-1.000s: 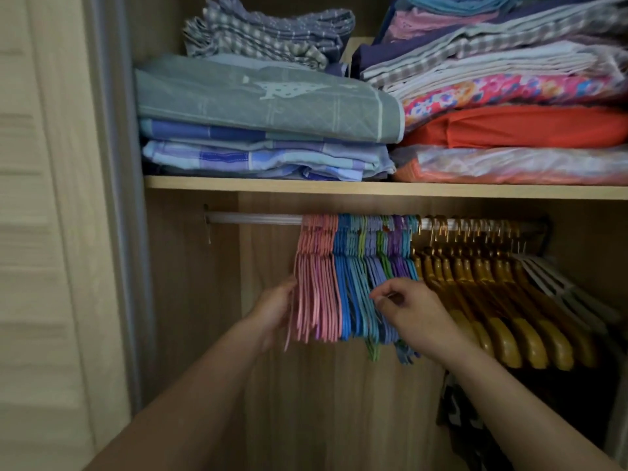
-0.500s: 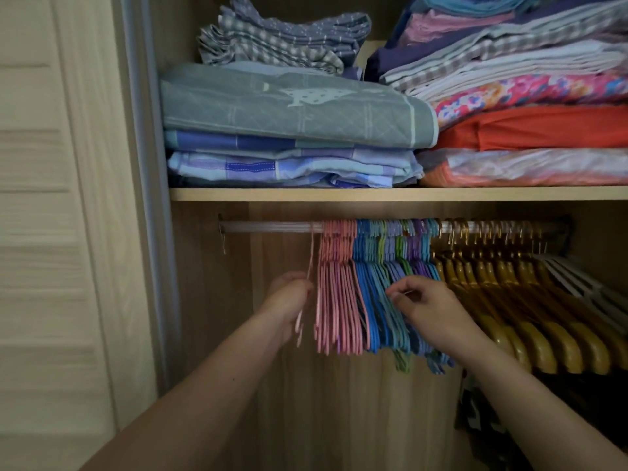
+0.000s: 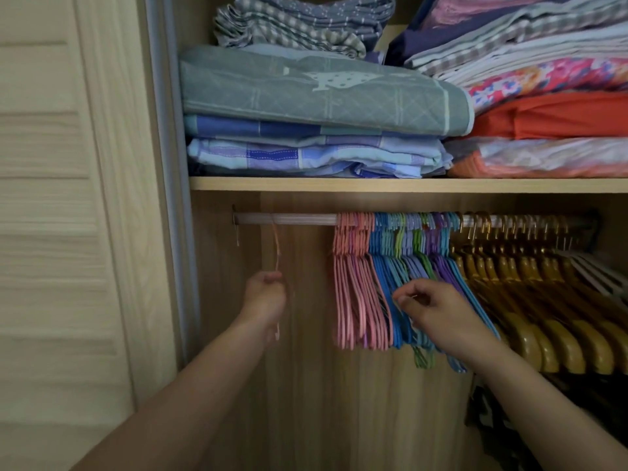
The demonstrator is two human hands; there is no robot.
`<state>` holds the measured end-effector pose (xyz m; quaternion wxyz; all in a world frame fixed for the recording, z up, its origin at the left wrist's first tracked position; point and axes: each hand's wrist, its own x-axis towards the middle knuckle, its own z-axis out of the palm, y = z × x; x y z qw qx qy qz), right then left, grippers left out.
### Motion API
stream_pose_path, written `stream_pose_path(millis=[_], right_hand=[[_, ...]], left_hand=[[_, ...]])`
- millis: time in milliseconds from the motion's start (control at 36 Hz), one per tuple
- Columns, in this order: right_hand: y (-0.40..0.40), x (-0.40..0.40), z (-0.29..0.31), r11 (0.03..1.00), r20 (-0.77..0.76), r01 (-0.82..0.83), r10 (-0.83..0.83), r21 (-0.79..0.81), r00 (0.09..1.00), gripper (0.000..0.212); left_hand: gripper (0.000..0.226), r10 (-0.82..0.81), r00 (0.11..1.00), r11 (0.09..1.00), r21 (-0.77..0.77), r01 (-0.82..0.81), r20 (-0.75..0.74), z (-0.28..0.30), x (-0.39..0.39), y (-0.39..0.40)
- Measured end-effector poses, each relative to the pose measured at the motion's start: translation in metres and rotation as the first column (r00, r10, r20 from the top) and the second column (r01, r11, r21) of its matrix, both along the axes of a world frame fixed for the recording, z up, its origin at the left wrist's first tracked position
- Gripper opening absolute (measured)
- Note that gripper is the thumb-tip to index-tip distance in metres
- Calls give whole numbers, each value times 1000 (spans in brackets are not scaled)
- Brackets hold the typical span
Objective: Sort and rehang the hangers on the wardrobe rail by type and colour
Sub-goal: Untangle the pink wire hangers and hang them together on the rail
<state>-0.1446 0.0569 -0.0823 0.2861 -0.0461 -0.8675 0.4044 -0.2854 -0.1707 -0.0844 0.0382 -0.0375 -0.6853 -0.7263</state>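
Head view. Left hand [image 3: 266,297] grips a single pink hanger [image 3: 277,248], fingers curled round its thin frame; the hook of that hanger sits on the wardrobe rail [image 3: 306,219] directly above the hand, well apart from the other hangers. Motion blur softens the hanger's outline, and its lower edge shows just below the hand.

Right hand [image 3: 438,311] pinches among the blue hangers [image 3: 387,266] with thumb and forefinger; which single hanger it holds cannot be told, as the frames are tightly packed. The remaining fingers are curled loosely behind.

Between the two hands, nearer the right one, hangs a bunch of pink hangers [image 3: 353,287], touching the blue group on its far side. Above and behind the right hand the blue hangers are mixed with green hangers [image 3: 419,239] and purple hangers [image 3: 441,263], all pressed together on the rail.

Beyond the right hand, further along the rail, hangs a row of wooden hangers [image 3: 550,328] with gold-coloured hooks; past these, white hangers [image 3: 598,277] are partly visible at the frame edge.

Above both hands a shelf [image 3: 373,184] carries folded linens [image 3: 323,96] in two stacks. Beside the left forearm stands the pale louvred wardrobe door [image 3: 61,232].
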Motion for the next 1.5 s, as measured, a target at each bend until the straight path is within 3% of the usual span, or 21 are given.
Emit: stream_pose_path(millis=[333, 472, 583, 667, 722, 750, 833, 889, 944, 1028, 1139, 1222, 1500], right_hand=[[-19, -3, 9, 998, -4, -58, 58, 29, 998, 15], [-22, -3, 9, 996, -7, -78, 78, 34, 997, 16], [-25, -4, 6, 993, -13, -86, 87, 75, 996, 15], [-29, -3, 2, 985, -44, -74, 82, 159, 996, 15], [-30, 0, -6, 975, -65, -38, 53, 219, 996, 15], [-31, 2, -11, 967, -91, -2, 26, 253, 996, 14], [-38, 7, -25, 919, -219, 154, -77, 363, 973, 10], [-50, 7, -29, 845, -318, 269, -126, 462, 940, 8], [-66, 3, -30, 748, -395, 360, -142, 558, 908, 14], [-87, -7, -29, 612, -410, 443, -204, 655, 889, 26], [-98, -23, -31, 486, -363, 456, -278, 746, 889, 41], [-95, -35, -31, 412, -340, 451, -317, 792, 885, 31], [-97, -45, -24, 356, -313, 444, -369, 822, 875, 23]], left_hand=[[24, 205, 978, 974, -86, -207, -39, -8, -23, -30], [33, 205, 978, 951, -231, -208, -35, -6, -21, -41], [44, 184, 976, 858, -465, -219, -120, -7, -11, -44], [55, 39, 929, 721, -633, -282, -369, -5, 29, -45], [54, -131, 835, 715, -634, -294, -535, -3, 61, -52], [49, -199, 747, 700, -626, -345, -634, -3, 76, -58], [32, -358, 391, 575, -530, -623, -848, -7, 100, -85], [27, -370, 229, 478, -396, -784, -900, -8, 102, -103], [27, -281, 165, 396, -270, -878, -945, -7, 97, -117], [50, -103, 184, 310, -208, -928, -977, -5, 81, -131], [62, 3, 257, 414, -233, -880, -966, -6, 65, -142], [60, 2, 249, 461, -220, -860, -968, -9, 61, -145], [56, 11, 226, 493, -192, -849, -974, -10, 58, -145]])
